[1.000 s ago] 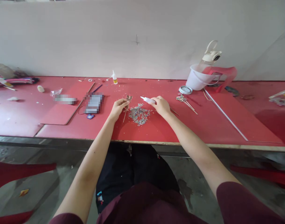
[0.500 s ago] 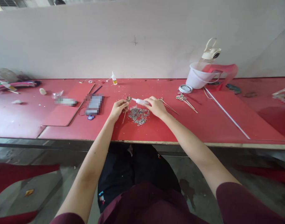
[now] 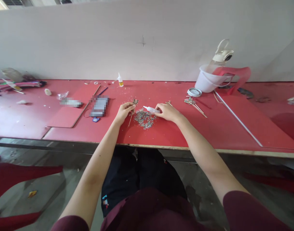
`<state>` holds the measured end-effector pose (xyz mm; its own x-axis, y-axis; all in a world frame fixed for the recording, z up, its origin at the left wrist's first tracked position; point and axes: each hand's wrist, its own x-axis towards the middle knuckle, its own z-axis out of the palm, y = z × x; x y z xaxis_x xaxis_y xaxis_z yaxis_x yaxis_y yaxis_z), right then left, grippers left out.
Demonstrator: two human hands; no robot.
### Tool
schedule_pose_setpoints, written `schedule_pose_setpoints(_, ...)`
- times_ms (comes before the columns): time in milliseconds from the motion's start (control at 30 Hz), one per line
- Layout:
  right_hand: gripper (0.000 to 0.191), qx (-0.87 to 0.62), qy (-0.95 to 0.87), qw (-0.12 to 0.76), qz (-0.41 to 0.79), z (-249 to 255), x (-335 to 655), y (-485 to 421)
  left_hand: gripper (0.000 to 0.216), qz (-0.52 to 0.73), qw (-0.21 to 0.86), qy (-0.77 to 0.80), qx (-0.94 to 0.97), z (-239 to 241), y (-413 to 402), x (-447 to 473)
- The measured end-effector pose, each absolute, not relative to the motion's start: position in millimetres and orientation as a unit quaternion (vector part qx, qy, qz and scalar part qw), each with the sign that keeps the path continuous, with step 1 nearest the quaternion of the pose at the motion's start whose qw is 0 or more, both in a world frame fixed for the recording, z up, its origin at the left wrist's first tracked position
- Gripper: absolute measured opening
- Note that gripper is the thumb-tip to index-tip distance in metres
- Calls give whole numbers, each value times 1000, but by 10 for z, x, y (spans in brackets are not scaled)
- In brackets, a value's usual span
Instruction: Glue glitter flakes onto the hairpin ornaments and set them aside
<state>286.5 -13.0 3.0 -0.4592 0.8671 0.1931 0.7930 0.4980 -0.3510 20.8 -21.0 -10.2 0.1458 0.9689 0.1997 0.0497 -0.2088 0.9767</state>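
My left hand (image 3: 125, 111) pinches a gold hairpin (image 3: 135, 102), its ornate head up and its thin stem pointing down toward the table. A small white glue bottle (image 3: 151, 109) is gripped in my right hand (image 3: 167, 112), nozzle pointing left, a short gap from the hairpin's head. Below and between both hands lies a loose pile of small glittering pieces (image 3: 145, 119). Behind my right hand another gold hairpin (image 3: 169, 103) rests on the table, partly hidden. Farther right lie several hairpins with decorated heads (image 3: 190, 101).
An upright glue bottle (image 3: 120, 80) stands near the wall. To the left are a phone-like blurred object (image 3: 100, 106), a blue tag (image 3: 96, 119) and a red board (image 3: 62, 120). At right stand a round tin (image 3: 194, 92) and a white bucket (image 3: 206, 80) holding a drink bottle (image 3: 222, 56).
The glue bottle's nozzle has drawn back from the hairpin's head, so a gap now separates them. My left hand still holds the hairpin. The whole view has shifted slightly.
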Motion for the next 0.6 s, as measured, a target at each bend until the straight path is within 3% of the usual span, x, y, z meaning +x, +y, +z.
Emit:
schedule_pose_setpoints(167, 26, -542, -806, 214, 109, 103, 3005, -80, 23, 493, 465, 427, 598, -112, -204, 203)
schedule_pose_setpoints(367, 26, -569, -790, 134, 183, 176, 3319, -34, 26, 491, 469, 426, 598, -124, -194, 208)
schedule_pose_setpoints(467, 30, -562, -804, 103, 166, 169, 3173, -93, 26, 491, 469, 427, 597, -139, -179, 208)
schedule_pose_setpoints(600, 31, -519, -831, 118, 161, 122, 2828, -202, 26, 489, 467, 429, 599, -142, -173, 206)
